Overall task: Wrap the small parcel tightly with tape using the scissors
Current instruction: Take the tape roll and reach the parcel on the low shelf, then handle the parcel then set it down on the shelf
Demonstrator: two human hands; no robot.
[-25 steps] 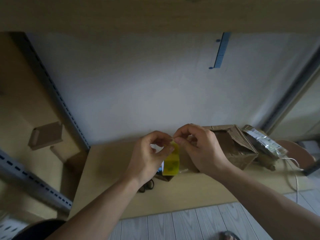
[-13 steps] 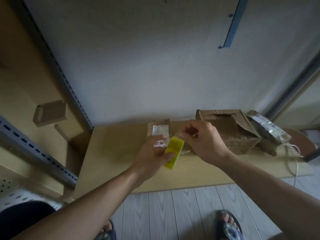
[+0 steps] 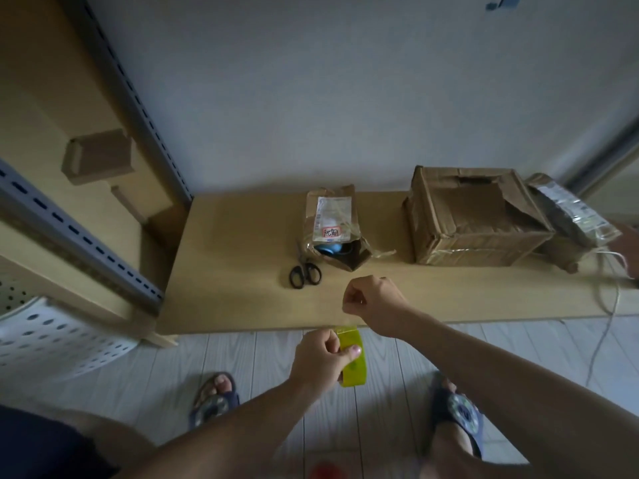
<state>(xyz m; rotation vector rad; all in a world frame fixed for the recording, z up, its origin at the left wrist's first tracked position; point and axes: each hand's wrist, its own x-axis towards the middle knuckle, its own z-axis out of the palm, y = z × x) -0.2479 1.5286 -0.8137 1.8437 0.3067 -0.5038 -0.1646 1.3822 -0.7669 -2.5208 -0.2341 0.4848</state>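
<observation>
Tape [image 3: 355, 366] lower, scissors [image 3: 305, 274] beside parcel [image 3: 332, 216]

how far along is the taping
No fresh tape on the parcel yet; its near end gapes open. In hand: left hand grips the tape roll, right hand pinches the pulled-out tape end. Left: wrapping, then cutting with the scissors lying on the table.

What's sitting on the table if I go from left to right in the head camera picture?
scissors → small parcel → big cardboard box → shiny wrapped package
</observation>
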